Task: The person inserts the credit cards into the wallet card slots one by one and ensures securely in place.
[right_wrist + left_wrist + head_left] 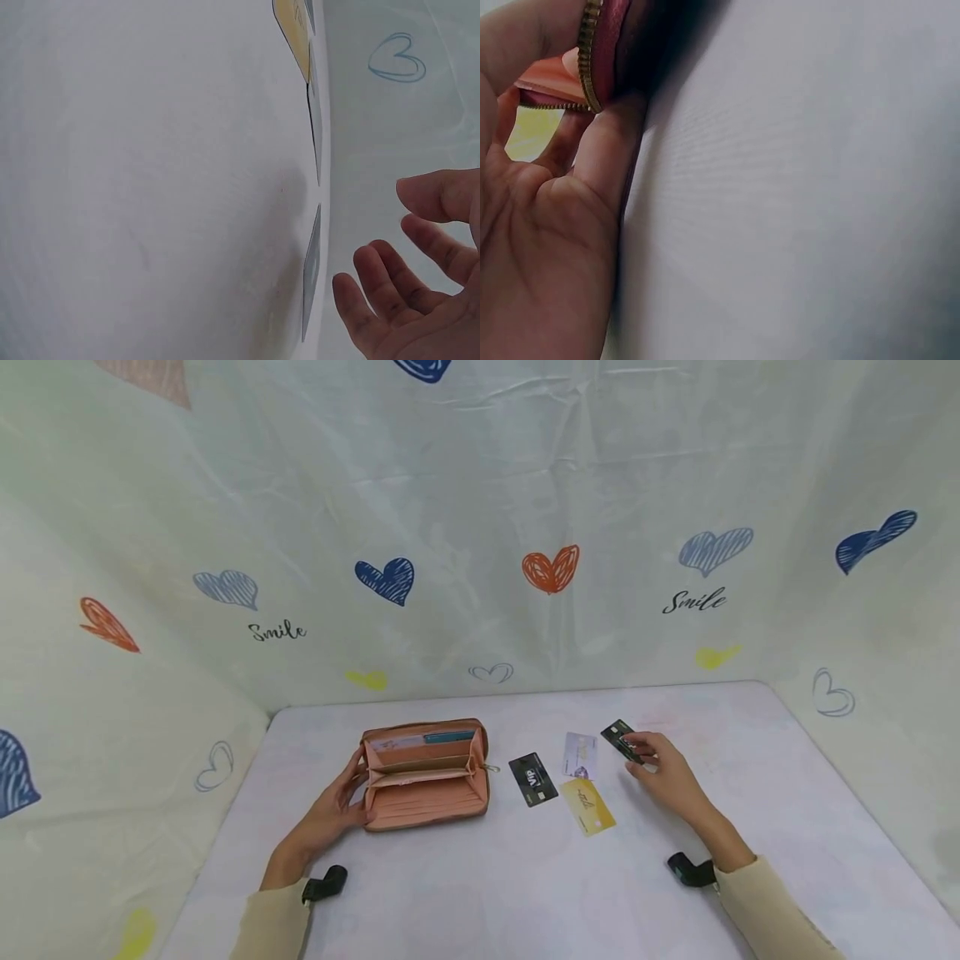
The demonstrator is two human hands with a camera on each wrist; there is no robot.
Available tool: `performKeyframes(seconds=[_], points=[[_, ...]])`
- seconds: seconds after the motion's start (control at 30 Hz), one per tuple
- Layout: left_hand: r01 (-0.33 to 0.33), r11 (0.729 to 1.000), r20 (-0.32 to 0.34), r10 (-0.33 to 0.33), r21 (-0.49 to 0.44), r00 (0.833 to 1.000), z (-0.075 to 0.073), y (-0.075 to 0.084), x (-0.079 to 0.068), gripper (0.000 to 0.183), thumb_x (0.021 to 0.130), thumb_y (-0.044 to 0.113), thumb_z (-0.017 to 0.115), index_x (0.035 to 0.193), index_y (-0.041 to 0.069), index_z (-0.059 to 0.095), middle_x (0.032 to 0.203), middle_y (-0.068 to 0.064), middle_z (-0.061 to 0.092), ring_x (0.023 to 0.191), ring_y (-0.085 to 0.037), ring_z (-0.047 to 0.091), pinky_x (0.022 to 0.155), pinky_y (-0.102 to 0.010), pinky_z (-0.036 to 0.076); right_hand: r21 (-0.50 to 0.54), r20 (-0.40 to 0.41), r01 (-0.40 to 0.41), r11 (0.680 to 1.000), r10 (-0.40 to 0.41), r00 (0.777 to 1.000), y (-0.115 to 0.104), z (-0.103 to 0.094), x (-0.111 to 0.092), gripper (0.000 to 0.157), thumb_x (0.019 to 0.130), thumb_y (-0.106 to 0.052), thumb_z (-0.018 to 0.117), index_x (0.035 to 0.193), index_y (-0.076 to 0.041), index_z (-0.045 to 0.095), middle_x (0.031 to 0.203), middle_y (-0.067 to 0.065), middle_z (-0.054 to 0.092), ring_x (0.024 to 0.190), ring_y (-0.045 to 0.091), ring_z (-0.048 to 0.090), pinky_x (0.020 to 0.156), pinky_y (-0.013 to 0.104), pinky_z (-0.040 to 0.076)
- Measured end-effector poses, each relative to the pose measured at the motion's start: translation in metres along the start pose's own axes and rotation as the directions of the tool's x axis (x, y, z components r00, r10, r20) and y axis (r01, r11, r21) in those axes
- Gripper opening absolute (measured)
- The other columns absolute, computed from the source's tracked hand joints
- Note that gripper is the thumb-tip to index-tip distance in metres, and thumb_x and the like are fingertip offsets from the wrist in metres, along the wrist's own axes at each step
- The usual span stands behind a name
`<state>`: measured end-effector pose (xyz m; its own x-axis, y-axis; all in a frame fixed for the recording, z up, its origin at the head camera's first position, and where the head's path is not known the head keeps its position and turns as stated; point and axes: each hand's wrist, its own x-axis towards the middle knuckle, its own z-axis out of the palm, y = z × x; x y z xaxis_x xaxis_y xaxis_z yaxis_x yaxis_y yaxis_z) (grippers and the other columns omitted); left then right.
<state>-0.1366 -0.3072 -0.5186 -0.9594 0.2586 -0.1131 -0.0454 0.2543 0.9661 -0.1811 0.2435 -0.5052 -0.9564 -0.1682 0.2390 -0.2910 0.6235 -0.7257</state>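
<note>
A salmon-pink zip wallet [431,803] lies unzipped and spread wide on the table, its compartments facing up. My left hand [333,810] holds its left edge; in the left wrist view the fingers and thumb are around the brass-toothed zip edge [590,56]. My right hand [671,781] hovers over a dark card [617,735], partly hiding it. The right wrist view shows the fingers spread and bent with nothing between them, apart from a card [312,274] on the table. Left of that hand lie a pale purple card [581,752], a yellow card [588,807] and a black VIP card [533,779].
A teal card [448,737] and a pale card [397,743] sit in the wallet's upper pocket. A small metal zip pull [491,768] sticks out at its right. Behind the white table [480,893] hangs a heart-printed cloth [465,485].
</note>
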Motion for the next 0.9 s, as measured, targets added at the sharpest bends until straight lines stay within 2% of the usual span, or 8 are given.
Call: performKeyframes(seconds=[0.3, 0.43, 0.57, 0.73, 0.9], points=[[-0.061, 0.998, -0.019, 0.061, 0.008, 0.998, 0.007, -0.003, -0.007, 0.117, 0.090, -0.002, 0.080, 0.171, 0.017, -0.002, 0.171, -0.030, 0.010, 0.156, -0.051, 0.011, 0.100, -0.008, 0.040, 0.061, 0.030, 0.026, 0.998, -0.028, 0.999, -0.007, 0.013, -0.004, 0.045, 0.092, 0.013, 0.070, 0.134, 0.010, 0.057, 0.131, 0.029, 0.061, 0.116, 0.044, 0.063, 0.101, 0.056, 0.052], [-0.053, 0.998, -0.054, 0.055, 0.035, 0.997, 0.013, -0.004, -0.007, 0.118, 0.089, 0.001, 0.083, 0.172, 0.019, 0.001, 0.171, -0.028, 0.016, 0.158, -0.048, 0.014, 0.101, -0.009, 0.041, 0.101, 0.053, 0.022, 0.995, -0.027, 0.998, -0.016, 0.019, -0.006, 0.046, 0.092, 0.013, 0.070, 0.135, 0.009, 0.056, 0.133, 0.029, 0.061, 0.118, 0.045, 0.063, 0.103, 0.056, 0.052], [-0.031, 0.997, -0.097, 0.037, 0.068, 0.995, 0.020, -0.001, -0.007, 0.117, 0.090, 0.003, 0.083, 0.172, 0.022, 0.003, 0.171, -0.024, 0.019, 0.158, -0.044, 0.019, 0.105, -0.018, 0.042, 0.127, 0.077, 0.028, 0.992, -0.038, 0.996, -0.024, 0.025, -0.006, 0.046, 0.092, 0.013, 0.071, 0.135, 0.009, 0.057, 0.132, 0.029, 0.061, 0.118, 0.045, 0.063, 0.102, 0.056, 0.053], [-0.023, 0.998, -0.153, 0.033, 0.064, 0.988, 0.032, 0.004, -0.008, 0.115, 0.090, 0.000, 0.082, 0.172, 0.020, 0.004, 0.167, -0.024, 0.024, 0.157, -0.041, 0.024, 0.107, -0.027, 0.045, 0.161, 0.114, 0.045, 0.986, -0.064, 0.991, -0.034, 0.037, -0.006, 0.045, 0.091, 0.014, 0.069, 0.135, 0.008, 0.057, 0.131, 0.028, 0.062, 0.116, 0.043, 0.064, 0.101, 0.054, 0.054], [-0.028, 0.999, -0.207, 0.035, 0.037, 0.978, 0.047, 0.010, -0.007, 0.115, 0.089, -0.001, 0.083, 0.172, 0.017, 0.005, 0.165, -0.027, 0.027, 0.156, -0.042, 0.026, 0.101, -0.020, 0.047, 0.240, 0.183, 0.061, 0.969, -0.107, 0.977, -0.046, 0.052, -0.006, 0.045, 0.093, 0.010, 0.070, 0.135, 0.009, 0.056, 0.130, 0.029, 0.063, 0.114, 0.043, 0.065, 0.098, 0.049, 0.057]])
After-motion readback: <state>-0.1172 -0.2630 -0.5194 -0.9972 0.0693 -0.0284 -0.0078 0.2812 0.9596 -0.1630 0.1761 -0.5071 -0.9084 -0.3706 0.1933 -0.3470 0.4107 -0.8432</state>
